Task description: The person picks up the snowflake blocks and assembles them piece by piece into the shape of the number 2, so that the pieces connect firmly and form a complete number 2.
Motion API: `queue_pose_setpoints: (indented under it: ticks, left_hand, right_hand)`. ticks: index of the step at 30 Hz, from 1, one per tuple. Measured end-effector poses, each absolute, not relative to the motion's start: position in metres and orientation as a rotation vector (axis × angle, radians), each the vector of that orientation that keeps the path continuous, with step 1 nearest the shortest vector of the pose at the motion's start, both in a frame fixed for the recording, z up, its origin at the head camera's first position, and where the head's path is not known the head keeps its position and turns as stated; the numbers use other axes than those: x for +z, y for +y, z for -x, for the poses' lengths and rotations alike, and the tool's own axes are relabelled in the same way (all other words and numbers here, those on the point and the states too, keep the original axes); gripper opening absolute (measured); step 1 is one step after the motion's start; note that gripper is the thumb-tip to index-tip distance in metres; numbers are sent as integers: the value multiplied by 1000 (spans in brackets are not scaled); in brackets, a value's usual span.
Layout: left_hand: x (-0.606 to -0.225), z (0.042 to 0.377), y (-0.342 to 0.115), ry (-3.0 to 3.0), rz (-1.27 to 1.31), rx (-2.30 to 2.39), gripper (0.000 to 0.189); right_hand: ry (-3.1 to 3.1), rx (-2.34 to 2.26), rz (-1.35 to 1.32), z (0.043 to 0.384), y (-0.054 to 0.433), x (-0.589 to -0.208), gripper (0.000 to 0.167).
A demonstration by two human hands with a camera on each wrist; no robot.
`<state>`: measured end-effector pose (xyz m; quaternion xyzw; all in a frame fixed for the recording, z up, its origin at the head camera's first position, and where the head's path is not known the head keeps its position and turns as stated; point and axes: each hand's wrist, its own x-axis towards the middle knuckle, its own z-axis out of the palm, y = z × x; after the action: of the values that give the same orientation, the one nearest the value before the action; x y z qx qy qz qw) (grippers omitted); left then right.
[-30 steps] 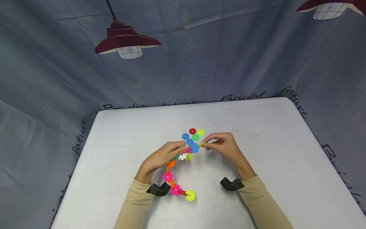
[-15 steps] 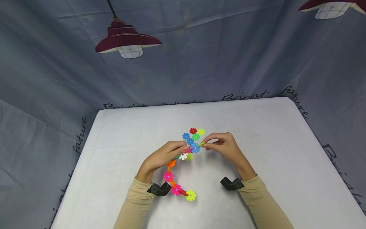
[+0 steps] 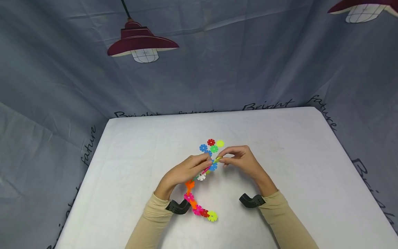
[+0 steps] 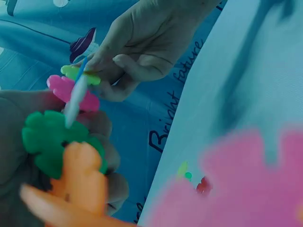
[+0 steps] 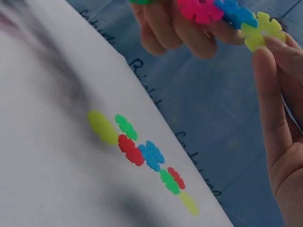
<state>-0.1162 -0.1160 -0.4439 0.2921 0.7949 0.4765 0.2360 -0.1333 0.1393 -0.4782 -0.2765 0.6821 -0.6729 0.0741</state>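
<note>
My right hand pinches a yellow-green, flower-shaped slotted plastic disc, its edge meeting a blue slotted plastic disc at the far end of the multicoloured chain. My left hand grips that chain by the pink slotted plastic disc, just left of the blue one. I judge this a slot-into-slot push: I'd line up the notches, brace the pink firmly and press straight, without twisting. I can't tell how deeply they're seated.
</note>
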Motion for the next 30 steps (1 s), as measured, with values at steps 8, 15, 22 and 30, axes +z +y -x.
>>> queue_pose_setpoints:
  ticks: [8, 15, 22, 30]
  left_hand:
    - [-443, 120, -121, 2347, -702, 1442, 26]
    - [-444, 122, -124, 2346, -639, 1518, 29]
    - [-445, 122, -122, 2332, -647, 1523, 31]
    - [-447, 122, -121, 2370, -639, 1491, 32]
  right_hand:
    - [2247, -1809, 633, 135, 126, -491, 30]
    - [2459, -1217, 858, 133, 102, -514, 24]
    - [2564, -1037, 871, 130, 93, -518, 26]
    - [2552, -1061, 827, 129, 92, -516, 26]
